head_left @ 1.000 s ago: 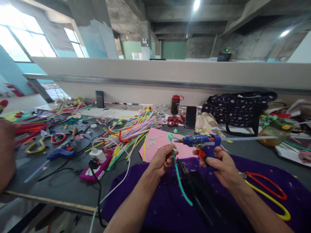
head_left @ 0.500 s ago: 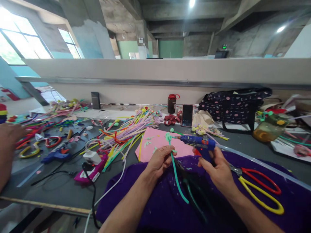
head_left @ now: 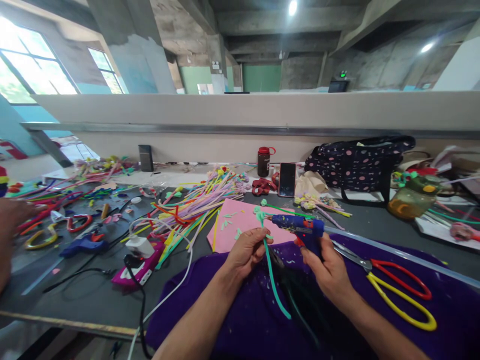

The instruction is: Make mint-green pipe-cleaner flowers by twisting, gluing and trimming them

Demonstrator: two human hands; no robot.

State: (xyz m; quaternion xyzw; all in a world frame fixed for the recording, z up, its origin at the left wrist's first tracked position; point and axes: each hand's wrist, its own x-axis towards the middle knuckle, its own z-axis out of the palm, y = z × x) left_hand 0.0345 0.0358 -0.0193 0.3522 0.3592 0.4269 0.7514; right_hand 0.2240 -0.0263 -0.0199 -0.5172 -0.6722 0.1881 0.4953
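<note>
Between the fingertips of my left hand (head_left: pixel 245 252) is a green pipe cleaner (head_left: pixel 275 290), its long tail curving down over the purple cloth (head_left: pixel 202 300). A small fuzzy green cluster (head_left: pixel 259 214) tops it, just above my fingers. My right hand (head_left: pixel 328 265) is wrapped round the handle of a blue glue gun (head_left: pixel 300 227). The gun's nozzle points left and sits close beside the cluster; whether they touch I cannot tell. Behind my hands lies a pink sheet (head_left: pixel 225 232) with small green snippets on it. Dark pliers (head_left: pixel 290 285) rest on the cloth between my arms.
Red-and-yellow scissors (head_left: pixel 401 290) lie at my right. A pink power strip (head_left: pixel 138 270) with cables is at left, near another blue glue gun (head_left: pixel 84 244). Pipe cleaners (head_left: pixel 210 195), a phone (head_left: pixel 287 180) and a bottle (head_left: pixel 263 162) stand behind. Another person's hand (head_left: pixel 13 215) shows far left.
My right hand has brought the glue gun left and slightly down, nearer the green cluster. My left hand stays almost still. The view has shifted a little.
</note>
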